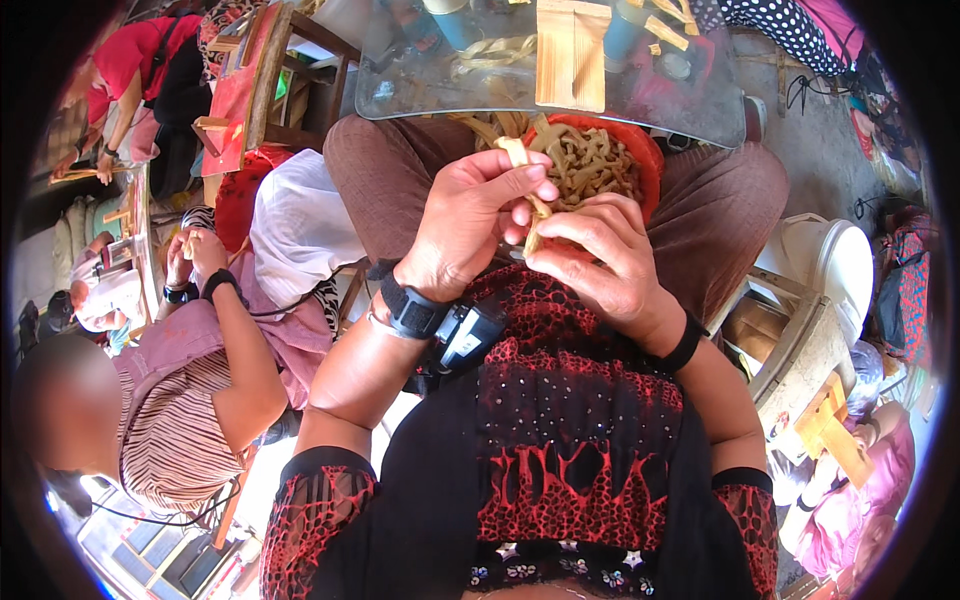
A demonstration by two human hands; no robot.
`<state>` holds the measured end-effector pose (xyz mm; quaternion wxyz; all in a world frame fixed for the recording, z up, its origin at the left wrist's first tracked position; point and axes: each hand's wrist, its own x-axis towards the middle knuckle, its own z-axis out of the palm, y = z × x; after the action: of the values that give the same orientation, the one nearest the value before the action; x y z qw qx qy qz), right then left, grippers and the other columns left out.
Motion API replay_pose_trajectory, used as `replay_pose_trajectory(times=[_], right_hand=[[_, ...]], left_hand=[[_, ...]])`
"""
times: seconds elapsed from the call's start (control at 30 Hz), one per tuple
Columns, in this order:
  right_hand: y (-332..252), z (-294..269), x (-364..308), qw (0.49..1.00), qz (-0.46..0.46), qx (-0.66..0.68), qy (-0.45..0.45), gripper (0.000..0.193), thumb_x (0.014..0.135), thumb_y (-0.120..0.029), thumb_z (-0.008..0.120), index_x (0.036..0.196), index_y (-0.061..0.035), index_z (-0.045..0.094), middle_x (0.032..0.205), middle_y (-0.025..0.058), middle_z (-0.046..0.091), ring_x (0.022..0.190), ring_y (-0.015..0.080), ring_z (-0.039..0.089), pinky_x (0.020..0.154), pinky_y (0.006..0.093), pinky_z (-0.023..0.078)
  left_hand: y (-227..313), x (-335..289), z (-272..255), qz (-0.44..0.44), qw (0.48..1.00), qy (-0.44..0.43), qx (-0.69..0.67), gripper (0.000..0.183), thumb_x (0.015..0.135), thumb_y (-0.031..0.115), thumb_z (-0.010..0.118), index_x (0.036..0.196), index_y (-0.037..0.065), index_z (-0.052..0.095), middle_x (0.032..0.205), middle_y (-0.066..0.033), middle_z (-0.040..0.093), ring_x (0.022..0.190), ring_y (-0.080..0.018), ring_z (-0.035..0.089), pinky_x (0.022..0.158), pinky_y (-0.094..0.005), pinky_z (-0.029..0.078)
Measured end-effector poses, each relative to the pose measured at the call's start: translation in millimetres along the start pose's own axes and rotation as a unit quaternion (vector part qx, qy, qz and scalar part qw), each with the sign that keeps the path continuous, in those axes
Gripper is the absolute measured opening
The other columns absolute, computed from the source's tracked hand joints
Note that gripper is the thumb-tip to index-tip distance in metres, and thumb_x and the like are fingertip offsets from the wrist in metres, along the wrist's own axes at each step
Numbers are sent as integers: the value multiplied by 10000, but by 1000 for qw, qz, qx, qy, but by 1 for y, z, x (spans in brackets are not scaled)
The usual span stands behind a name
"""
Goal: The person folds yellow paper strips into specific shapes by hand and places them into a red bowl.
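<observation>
Between my two hands is a pale yellowish, flat, flexible strip (538, 212), folded or twisted where they meet. My left hand (465, 215) pinches it between thumb and fingers, and one end sticks up above the fingertips. My right hand (605, 255) grips its lower part with bent fingers; some of the strip is hidden there. Just beyond the hands, between my knees, an orange-red bowl (652, 165) holds a heap of tan, knotted-looking pieces (590, 165). More loose strips (488, 128) lie at the bowl's left side.
A glass-topped table (700, 90) stands ahead, carrying a flat wooden-looking piece (572, 55), strips (495, 55) and a cup (452, 22). On the left a co-worker (190, 400) sits close, hands raised. At right are a white bucket (840, 260) and wooden stool (785, 350).
</observation>
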<state>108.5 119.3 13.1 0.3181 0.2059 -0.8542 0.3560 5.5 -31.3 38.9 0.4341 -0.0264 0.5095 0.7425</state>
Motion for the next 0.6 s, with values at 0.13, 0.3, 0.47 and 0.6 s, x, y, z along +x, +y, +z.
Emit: replay_pose_trajectory(times=[0.13,0.3,0.47,0.6], right_hand=[[5,-1,6,999,-7,0,46,249,676,-60,745,923,-67,717,929,43,621,764,205,592,702,327,477],[-9,-13,-1,984,124,123,44,209,734,-25,728,942,-33,713,887,78,632,751,214,612,672,314,500],[2,-27,11,967,199,129,95,148,940,-75,541,959,-41,684,1096,146,654,1045,294,622,945,401,446],[10,-11,8,902,324,280,59,165,967,-74,514,971,-8,664,1038,97,662,958,170,631,869,312,487]], left_hand=[[2,3,5,-52,998,-33,-15,160,925,120,620,1046,15,632,816,-49,674,571,-61,545,467,-180,404],[7,-2,5,-37,995,-11,93,148,926,106,615,1043,20,647,760,-4,650,550,-23,494,462,-150,350],[10,-7,16,257,789,-79,552,120,786,28,676,900,-4,658,794,-59,637,682,-204,607,633,-350,483],[20,-21,32,324,648,-49,687,85,725,-2,679,806,6,654,727,-107,582,621,-282,591,563,-350,472]])
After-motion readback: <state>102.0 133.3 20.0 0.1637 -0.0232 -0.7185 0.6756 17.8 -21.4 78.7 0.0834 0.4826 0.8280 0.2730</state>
